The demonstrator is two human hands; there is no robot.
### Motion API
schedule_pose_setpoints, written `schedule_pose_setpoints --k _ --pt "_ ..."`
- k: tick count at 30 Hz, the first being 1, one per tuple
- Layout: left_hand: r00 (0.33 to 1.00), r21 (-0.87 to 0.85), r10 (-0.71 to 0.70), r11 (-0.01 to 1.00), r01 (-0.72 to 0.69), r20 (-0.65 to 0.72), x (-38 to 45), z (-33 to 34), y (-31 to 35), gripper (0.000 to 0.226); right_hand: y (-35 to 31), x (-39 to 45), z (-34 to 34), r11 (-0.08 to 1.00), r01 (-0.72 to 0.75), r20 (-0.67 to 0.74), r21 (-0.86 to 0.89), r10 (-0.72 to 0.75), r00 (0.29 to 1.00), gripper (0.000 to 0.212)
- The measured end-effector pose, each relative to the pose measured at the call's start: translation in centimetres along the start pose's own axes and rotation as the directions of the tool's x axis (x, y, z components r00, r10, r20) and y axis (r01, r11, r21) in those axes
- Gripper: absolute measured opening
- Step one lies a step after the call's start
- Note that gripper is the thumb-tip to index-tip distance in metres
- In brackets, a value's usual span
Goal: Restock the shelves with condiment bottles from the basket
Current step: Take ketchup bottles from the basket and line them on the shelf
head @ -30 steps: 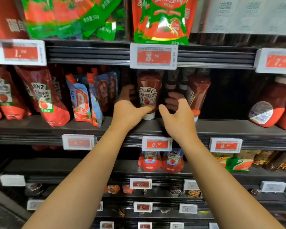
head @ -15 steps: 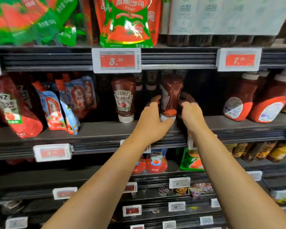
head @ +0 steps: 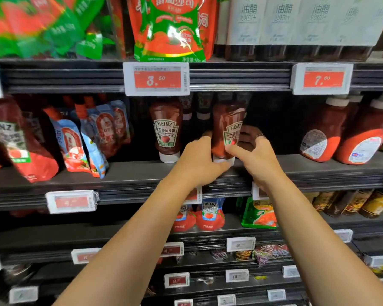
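Observation:
A Heinz ketchup bottle stands cap-down on the middle shelf, its label turned toward the right. My left hand grips its lower left side and white cap. My right hand holds it from the right, thumb on the label and fingers curled behind. A second Heinz ketchup bottle stands cap-down to the left, label facing me, untouched. The basket is out of view.
Blue and red sauce pouches lean at the left of the same shelf. Large ketchup bottles stand at the right, with a dark gap between them and my hands. Price tags line the shelf edges. Lower shelves hold more pouches and bottles.
Both hands left the left-hand bottle and moved right to the second one, which has turned so its label shows. The camera view has shifted right.

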State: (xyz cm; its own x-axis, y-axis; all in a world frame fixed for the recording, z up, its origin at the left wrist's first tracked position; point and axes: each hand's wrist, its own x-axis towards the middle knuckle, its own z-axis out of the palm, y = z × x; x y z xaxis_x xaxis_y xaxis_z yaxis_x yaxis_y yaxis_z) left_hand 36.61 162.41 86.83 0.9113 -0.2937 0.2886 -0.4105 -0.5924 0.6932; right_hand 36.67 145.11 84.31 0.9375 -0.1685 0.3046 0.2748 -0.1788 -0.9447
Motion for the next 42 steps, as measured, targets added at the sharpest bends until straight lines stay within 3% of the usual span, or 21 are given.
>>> schedule_pose_setpoints --k 2,5,7,10,13,15,17,20,22,26,33,36,39,42 --pt "0.975 0.032 0.039 0.999 -0.033 -0.218 -1.4 -1.1 -0.5 0.038 -0.1 0.1 0.4 0.998 0.028 -0.011 -0.056 -0.028 1.0 0.05" --pt "0.789 0.063 0.071 0.997 -0.04 -0.61 -2.9 -4.1 -1.4 0.009 -0.4 0.1 1.5 0.993 0.044 -0.045 -0.109 -0.049 0.998 0.05" --pt "0.732 0.099 0.026 0.993 0.057 -0.681 -2.9 -6.0 -2.5 0.022 -0.7 0.4 2.3 0.986 0.046 -0.061 -0.163 -0.057 0.997 0.05" --pt "0.829 0.188 -0.123 0.946 0.264 -0.546 -2.1 -7.7 -4.1 0.049 -1.4 1.0 3.6 0.947 0.057 -0.061 -0.317 -0.081 0.995 0.047" --pt "0.933 0.356 0.013 0.926 0.124 -0.359 -1.4 -7.9 -4.8 0.063 -1.4 2.0 4.8 0.818 0.022 -0.077 -0.575 -0.081 0.994 0.047" --pt "0.95 0.337 0.103 0.942 0.002 -0.294 -0.8 -8.0 -4.8 0.093 -1.4 2.4 5.3 0.77 0.011 -0.049 -0.638 -0.055 0.997 0.054" --pt "0.946 0.334 0.173 0.94 -0.075 -0.275 0.3 -8.0 -5.1 0.108 -1.4 2.8 5.4 0.762 0.007 -0.028 -0.648 -0.033 0.999 0.058" --pt "0.951 0.408 0.161 0.912 -0.041 -0.265 2.6 -7.9 -5.3 0.109 -1.9 3.7 5.1 0.804 0.044 -0.033 -0.594 -0.078 0.996 0.092" --pt "0.956 0.434 0.148 0.9 -0.025 -0.252 3.9 -7.6 -5.2 0.11 -2.3 4.8 4.9 0.801 0.045 -0.06 -0.597 -0.1 0.993 0.102" --pt "0.945 0.466 0.184 0.884 -0.038 -0.272 6.5 -6.1 -5.2 0.108 -1.8 7.3 3.5 0.777 0.003 -0.109 -0.63 -0.091 0.99 0.091" --pt "0.939 0.587 0.217 0.809 -0.02 -0.267 11.9 -4.0 -5.6 0.094 -0.4 12.2 2.9 0.758 0.062 -0.044 -0.649 -0.119 0.992 0.066" --pt "0.932 0.691 0.212 0.721 0.055 -0.295 13.8 -3.2 -5.6 0.082 0.5 14.0 3.9 0.731 0.058 -0.049 -0.68 -0.124 0.991 0.066" --pt "0.928 0.677 0.157 0.726 0.123 -0.338 15.7 -2.7 -5.3 0.071 1.3 15.7 5.1 0.723 0.06 -0.048 -0.688 -0.128 0.991 0.07" --pt "0.935 0.675 0.15 0.729 0.115 -0.321 17.0 -2.5 -5.4 0.075 2.2 17.1 6.1 0.724 0.07 -0.061 -0.686 -0.154 0.986 0.07"
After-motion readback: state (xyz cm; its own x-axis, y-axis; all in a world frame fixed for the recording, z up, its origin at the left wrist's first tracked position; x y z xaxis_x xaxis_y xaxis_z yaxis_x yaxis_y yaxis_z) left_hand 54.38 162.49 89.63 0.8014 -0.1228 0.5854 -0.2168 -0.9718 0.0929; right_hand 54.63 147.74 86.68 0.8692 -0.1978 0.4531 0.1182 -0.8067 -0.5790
